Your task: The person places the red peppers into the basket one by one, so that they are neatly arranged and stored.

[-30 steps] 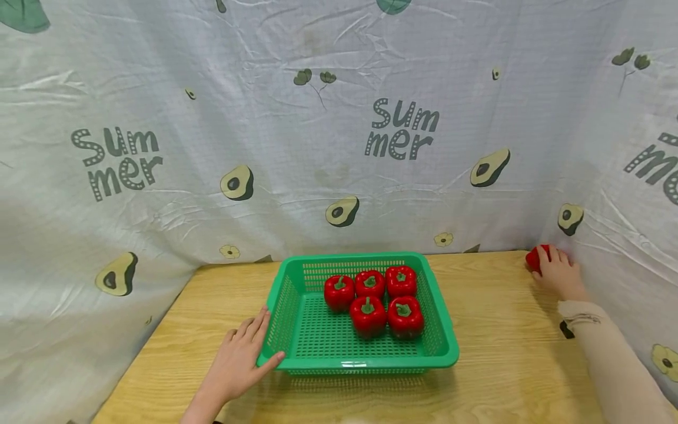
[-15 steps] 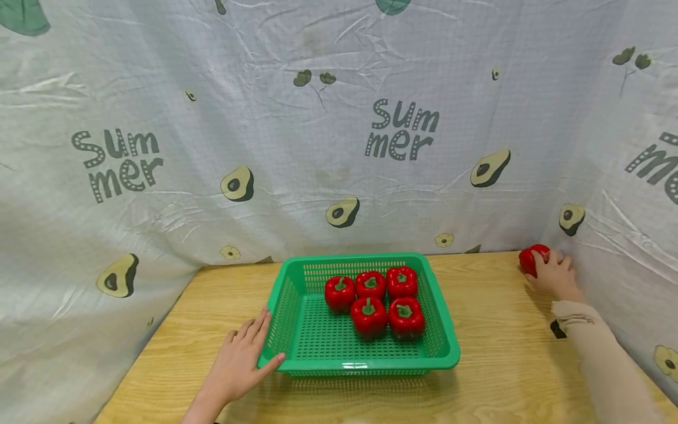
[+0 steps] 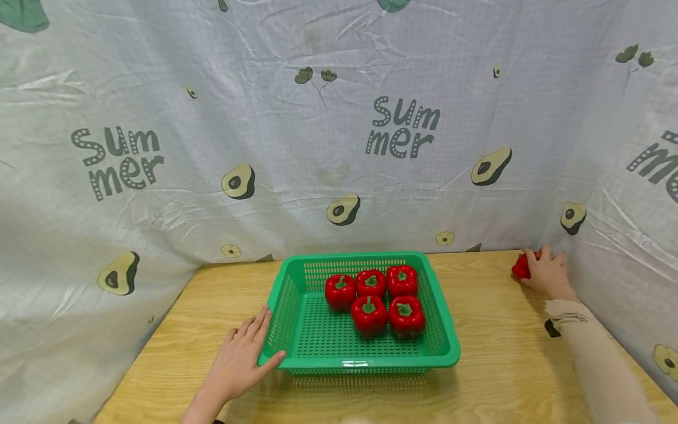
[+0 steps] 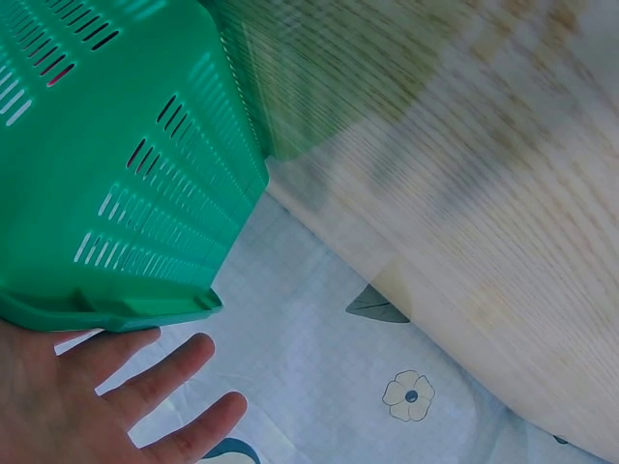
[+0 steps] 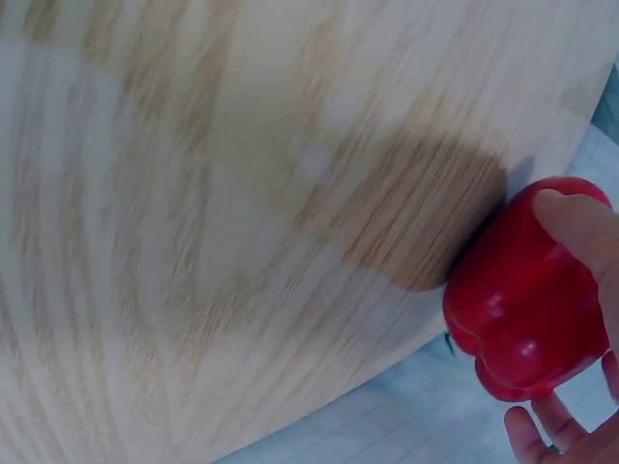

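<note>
While the head view takes in the whole desk (image 3: 492, 330), it shows only a sliver of the red pepper (image 3: 521, 267) at the far right corner, since the right hand (image 3: 545, 274) covers most of it. The right wrist view fills that gap: the pepper (image 5: 522, 309) is glossy and lobed, with the thumb pressed on its top and fingertips curling up from beneath, so the right hand (image 5: 580, 319) is clamped on it. Whether the pepper rests on the desk or is just clear of it cannot be told; a dark shadow lies on the wood just beside it.

The left hand (image 3: 241, 362) lies flat with straight fingers against the near left corner of the green basket (image 3: 281, 318), thumb touching the rim. From the left wrist, the basket's slotted outer wall (image 4: 116, 174) fills the upper left, with the fingers (image 4: 164, 372) spread below its corner and gripping nothing; the basket's inside is hidden from there. Only the head view shows the five red peppers (image 3: 371, 315) inside, three in a back row and two in front, packed touching towards the rear right.

The avocado-print cloth (image 3: 339, 147) hangs behind and at both sides. Both wrist views are blurred over the wood grain, and the right sleeve (image 3: 598, 359) runs out of the frame.
</note>
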`<state>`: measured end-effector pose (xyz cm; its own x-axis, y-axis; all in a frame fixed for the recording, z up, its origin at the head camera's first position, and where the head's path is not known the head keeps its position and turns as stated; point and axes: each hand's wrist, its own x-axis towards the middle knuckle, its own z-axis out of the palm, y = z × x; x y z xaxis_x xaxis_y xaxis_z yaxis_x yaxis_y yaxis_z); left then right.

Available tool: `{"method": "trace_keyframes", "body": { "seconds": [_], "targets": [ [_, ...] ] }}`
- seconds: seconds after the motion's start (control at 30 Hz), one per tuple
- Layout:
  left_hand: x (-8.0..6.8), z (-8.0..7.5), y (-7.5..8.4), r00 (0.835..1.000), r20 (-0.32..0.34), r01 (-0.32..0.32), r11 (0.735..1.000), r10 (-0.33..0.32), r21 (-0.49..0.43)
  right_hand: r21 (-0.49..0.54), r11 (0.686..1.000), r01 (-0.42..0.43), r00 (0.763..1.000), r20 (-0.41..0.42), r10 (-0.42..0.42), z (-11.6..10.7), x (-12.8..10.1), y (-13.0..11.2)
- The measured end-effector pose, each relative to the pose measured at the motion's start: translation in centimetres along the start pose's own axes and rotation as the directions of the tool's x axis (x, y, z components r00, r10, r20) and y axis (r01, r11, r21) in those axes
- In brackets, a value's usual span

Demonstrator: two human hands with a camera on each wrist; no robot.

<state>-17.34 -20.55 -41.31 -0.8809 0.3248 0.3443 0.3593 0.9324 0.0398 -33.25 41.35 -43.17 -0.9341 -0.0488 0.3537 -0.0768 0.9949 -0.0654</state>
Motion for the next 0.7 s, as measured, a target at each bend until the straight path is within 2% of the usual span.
{"method": "trace_keyframes", "body": {
  "seconds": [0.3, 0.43, 0.6, 0.7],
  "targets": [
    [0.0, -0.1, 0.0, 1.000, -0.002, 0.000, 1.000, 0.000, 0.003, -0.046, 0.998, 0.040, 0.993, 0.117, -0.034, -1.2, 0.3, -1.1],
    [0.0, 0.0, 0.0, 1.000, -0.002, 0.001, 1.000, -0.001, 0.005, -0.045, 0.997, 0.066, 0.989, 0.135, -0.059, -1.7, 0.3, -1.5],
    [0.1, 0.0, 0.0, 1.000, 0.001, -0.002, 1.000, 0.002, 0.008, -0.033, 0.988, 0.153, 0.987, 0.045, -0.152, -2.4, 0.3, -3.1],
    [0.1, 0.1, 0.0, 1.000, -0.001, -0.001, 1.000, 0.001, 0.004, -0.039, 0.974, 0.223, 0.974, -0.020, -0.224, -3.2, 0.4, -4.9]
  ]
}}
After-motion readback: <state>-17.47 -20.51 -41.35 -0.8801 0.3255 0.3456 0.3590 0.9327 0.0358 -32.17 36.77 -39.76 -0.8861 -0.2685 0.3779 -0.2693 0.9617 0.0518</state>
